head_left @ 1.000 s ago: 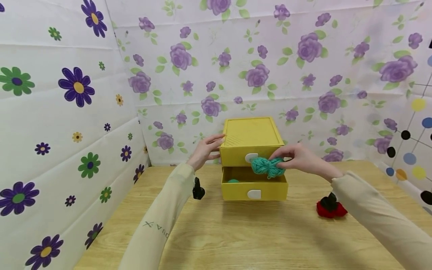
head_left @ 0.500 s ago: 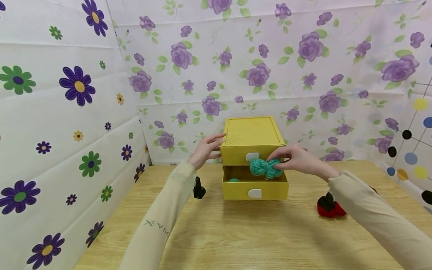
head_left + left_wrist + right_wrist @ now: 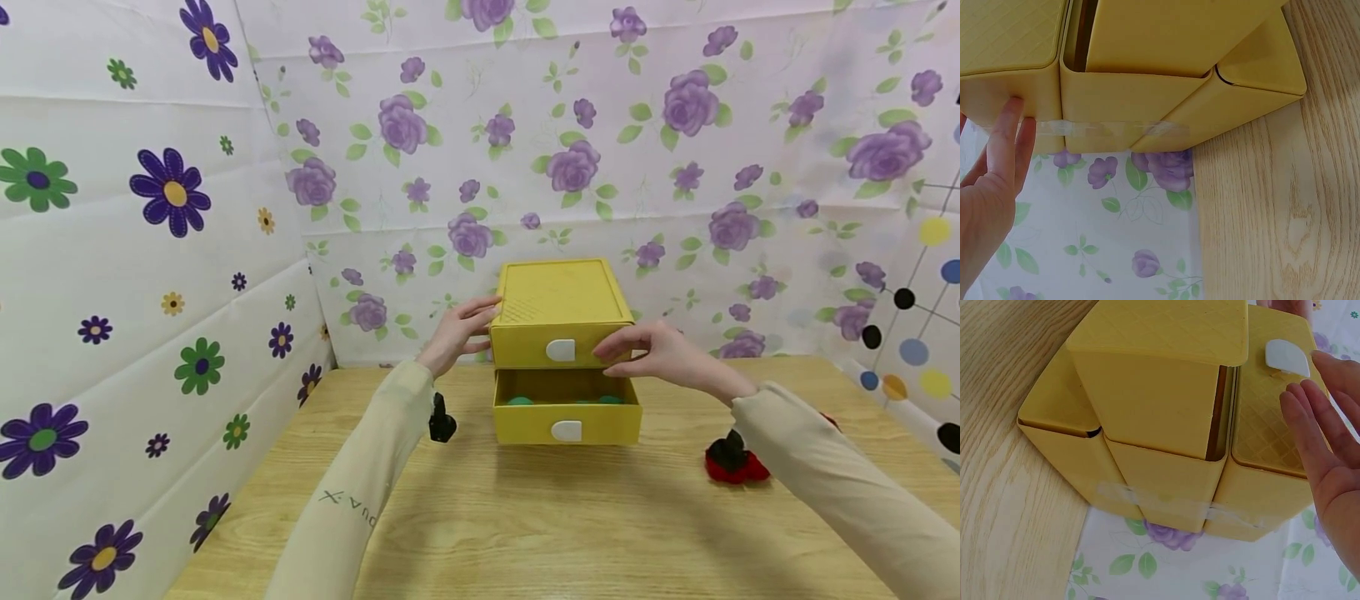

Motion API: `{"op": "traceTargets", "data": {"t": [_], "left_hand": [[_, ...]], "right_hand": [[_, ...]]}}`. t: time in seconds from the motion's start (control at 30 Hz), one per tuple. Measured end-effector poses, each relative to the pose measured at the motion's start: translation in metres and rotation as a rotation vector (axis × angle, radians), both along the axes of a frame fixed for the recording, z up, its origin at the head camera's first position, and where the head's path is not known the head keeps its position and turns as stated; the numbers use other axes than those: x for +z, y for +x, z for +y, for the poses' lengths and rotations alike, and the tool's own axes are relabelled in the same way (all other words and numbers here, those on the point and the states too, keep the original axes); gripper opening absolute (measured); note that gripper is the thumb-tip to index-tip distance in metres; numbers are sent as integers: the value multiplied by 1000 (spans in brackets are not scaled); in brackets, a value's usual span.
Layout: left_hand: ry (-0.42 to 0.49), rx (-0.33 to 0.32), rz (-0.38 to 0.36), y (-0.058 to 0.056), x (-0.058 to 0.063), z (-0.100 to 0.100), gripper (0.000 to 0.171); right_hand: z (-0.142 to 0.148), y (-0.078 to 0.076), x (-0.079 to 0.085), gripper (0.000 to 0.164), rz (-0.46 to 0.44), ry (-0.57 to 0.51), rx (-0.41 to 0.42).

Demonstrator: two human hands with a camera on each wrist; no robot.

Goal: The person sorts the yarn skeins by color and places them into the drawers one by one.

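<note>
A yellow drawer unit [image 3: 562, 292] stands against the back wall, its middle drawer [image 3: 525, 427] pulled out. Inside that drawer, teal yarn [image 3: 610, 400] shows at the right and a teal-green rounded thing [image 3: 519, 401] at the left; the front wall hides most of both. My left hand [image 3: 456, 335] touches the unit's left side near the top, fingers extended; the left wrist view shows its fingertips on the side panel. Holding nothing, my right hand [image 3: 667, 358] hovers before the top drawer's right part, fingers loosely bent, near the white pull tab [image 3: 1287, 357].
A small black object [image 3: 442, 421] stands on the wooden table [image 3: 570, 525] left of the unit. Red and black items [image 3: 735, 462] lie to the right, partly behind my right sleeve. Flowered sheets [image 3: 465, 150] line the back and left.
My right hand has let go of the teal yarn skein, which has dropped into the pulled-out drawer. The left hand has stayed against the unit's side.
</note>
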State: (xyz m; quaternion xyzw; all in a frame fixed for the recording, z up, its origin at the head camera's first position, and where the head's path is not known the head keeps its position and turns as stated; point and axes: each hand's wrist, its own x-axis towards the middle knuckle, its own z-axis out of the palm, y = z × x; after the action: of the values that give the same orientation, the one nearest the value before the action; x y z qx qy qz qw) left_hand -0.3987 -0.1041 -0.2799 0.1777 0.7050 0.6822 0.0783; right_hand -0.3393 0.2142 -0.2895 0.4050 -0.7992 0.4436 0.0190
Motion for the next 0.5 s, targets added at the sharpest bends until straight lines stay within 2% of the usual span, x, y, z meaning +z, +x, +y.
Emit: {"op": "traceTargets", "data": {"t": [0.13, 0.23, 0.37, 0.5], "left_hand": [[3, 17, 10, -9, -7, 0, 42], [-2, 26, 25, -11, -10, 0, 41], [1, 26, 25, -9, -10, 0, 41], [1, 3, 13, -1, -2, 0, 43]], "right_hand": [[0, 3, 1, 31, -53, -30, -17], [-1, 6, 0, 34, -124, -81, -13], [-1, 10, -5, 35, -202, -135, -24], [1, 16, -11, 33, -220, -155, -63]]}}
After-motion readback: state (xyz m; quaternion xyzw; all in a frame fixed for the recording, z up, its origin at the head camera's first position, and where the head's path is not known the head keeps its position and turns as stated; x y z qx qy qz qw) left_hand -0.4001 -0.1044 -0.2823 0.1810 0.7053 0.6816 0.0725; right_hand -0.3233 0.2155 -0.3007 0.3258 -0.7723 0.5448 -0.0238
